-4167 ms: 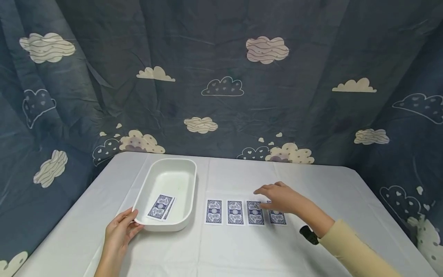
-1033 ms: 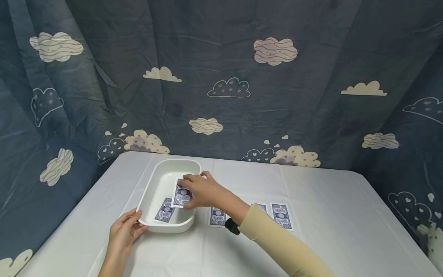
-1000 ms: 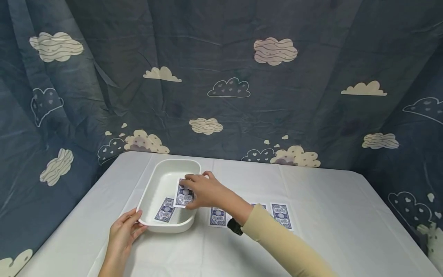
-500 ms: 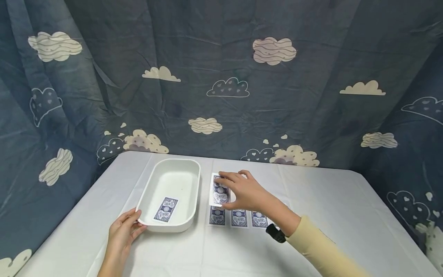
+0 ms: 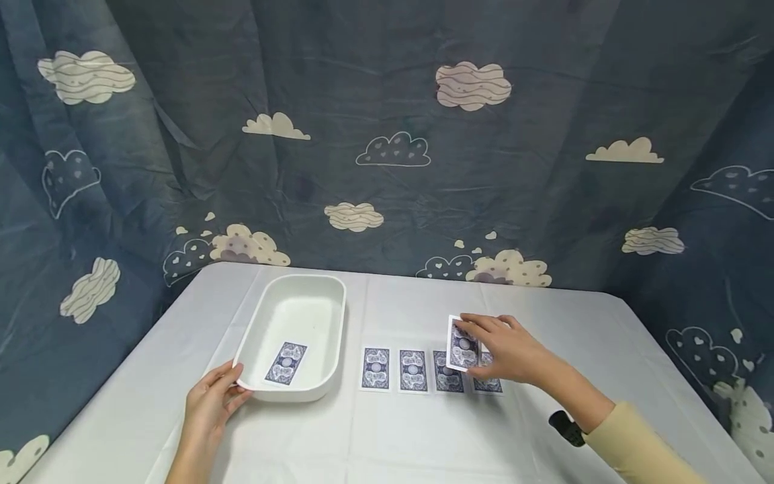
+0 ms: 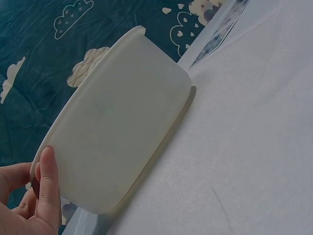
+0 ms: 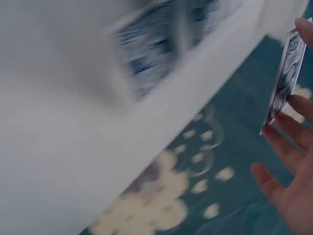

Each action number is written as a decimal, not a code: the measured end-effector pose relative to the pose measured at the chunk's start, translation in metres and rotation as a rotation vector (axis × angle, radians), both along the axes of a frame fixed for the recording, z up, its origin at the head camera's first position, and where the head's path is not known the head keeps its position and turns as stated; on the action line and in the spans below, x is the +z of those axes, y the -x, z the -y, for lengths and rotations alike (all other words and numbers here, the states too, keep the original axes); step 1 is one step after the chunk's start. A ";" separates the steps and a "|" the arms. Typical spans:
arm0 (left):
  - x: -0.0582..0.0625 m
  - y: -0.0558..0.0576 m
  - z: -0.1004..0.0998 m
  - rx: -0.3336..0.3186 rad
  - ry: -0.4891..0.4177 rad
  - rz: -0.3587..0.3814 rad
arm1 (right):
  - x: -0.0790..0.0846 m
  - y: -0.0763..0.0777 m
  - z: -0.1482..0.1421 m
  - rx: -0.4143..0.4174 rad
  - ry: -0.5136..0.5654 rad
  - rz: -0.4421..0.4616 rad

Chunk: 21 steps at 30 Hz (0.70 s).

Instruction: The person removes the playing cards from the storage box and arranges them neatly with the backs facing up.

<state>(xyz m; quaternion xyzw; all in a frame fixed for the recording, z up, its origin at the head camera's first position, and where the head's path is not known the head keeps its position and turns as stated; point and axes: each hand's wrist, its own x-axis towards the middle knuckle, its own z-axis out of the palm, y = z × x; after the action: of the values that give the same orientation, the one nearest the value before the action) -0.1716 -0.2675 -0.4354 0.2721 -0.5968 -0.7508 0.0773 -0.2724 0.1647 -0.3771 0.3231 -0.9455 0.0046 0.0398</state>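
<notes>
My left hand (image 5: 208, 410) grips the near left corner of a white tray (image 5: 296, 394), thumb on the rim and fingers under it. The left wrist view shows the tray's outer wall (image 6: 117, 112) from that corner. One face-down playing card (image 5: 287, 363) lies inside. My right hand (image 5: 514, 353) pinches another playing card (image 5: 463, 348) by its edges, thumb below and fingers at the top. It overlaps the two rightmost cards of a face-down row (image 5: 413, 370) in the head view. In the right wrist view the held card (image 7: 286, 78) appears nearly edge-on.
A white cloth covers the table (image 5: 387, 437), and the row runs to the right of the tray. Dark blue curtains (image 5: 387, 81) with printed clouds stand behind and at both sides. The right forearm wears a beige sleeve (image 5: 635, 447) and a black band (image 5: 566, 428).
My right hand took a playing card from the tray and carried it right to the row's far end. Two overlapping cards showed in the tray before; one shows now. The left hand keeps its grip.
</notes>
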 end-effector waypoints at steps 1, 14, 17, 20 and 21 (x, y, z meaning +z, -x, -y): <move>-0.001 0.000 0.000 0.002 0.005 0.001 | -0.003 0.000 -0.008 -0.013 0.000 0.019; -0.003 0.000 0.001 0.029 -0.001 0.008 | -0.029 0.010 -0.069 -0.143 -0.029 0.214; -0.003 0.000 0.000 0.023 -0.005 0.008 | -0.033 0.011 -0.076 -0.136 -0.055 0.233; -0.003 0.000 -0.001 0.023 -0.008 0.007 | -0.036 0.012 -0.082 -0.149 -0.072 0.262; -0.003 0.000 -0.001 0.023 -0.005 0.007 | -0.037 0.013 -0.083 -0.154 -0.075 0.273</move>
<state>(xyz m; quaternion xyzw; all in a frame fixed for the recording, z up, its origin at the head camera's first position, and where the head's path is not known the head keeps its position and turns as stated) -0.1720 -0.2668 -0.4387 0.2817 -0.5921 -0.7504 0.0830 -0.2854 0.2480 -0.4140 0.2474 -0.9635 0.0100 -0.1012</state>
